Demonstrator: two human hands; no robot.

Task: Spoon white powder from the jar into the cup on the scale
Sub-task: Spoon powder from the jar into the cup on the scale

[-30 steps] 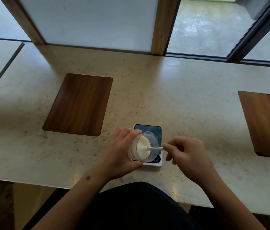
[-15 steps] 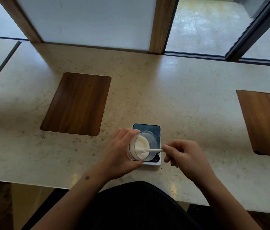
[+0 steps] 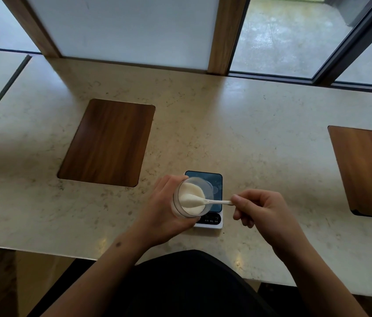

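My left hand (image 3: 162, 213) grips a clear jar (image 3: 190, 197) of white powder, tilted with its mouth toward the right, held over the left part of the scale (image 3: 210, 221). My right hand (image 3: 265, 213) pinches the handle end of a white spoon (image 3: 214, 202). The spoon's bowl lies inside the jar, heaped with powder. A clear cup (image 3: 214, 185) shows faintly on the scale's dark blue platform, mostly hidden behind the jar.
The scale stands near the front edge of a pale stone counter (image 3: 249, 138). Dark wooden inlay panels lie at the left (image 3: 107, 143) and far right (image 3: 368, 170). Windows and wooden posts line the back. My dark-clothed lap is below the counter edge.
The spoon has dug deeper into the jar and now carries a heap of powder. My right hand has shifted slightly right. The jar stays tilted in my left hand.
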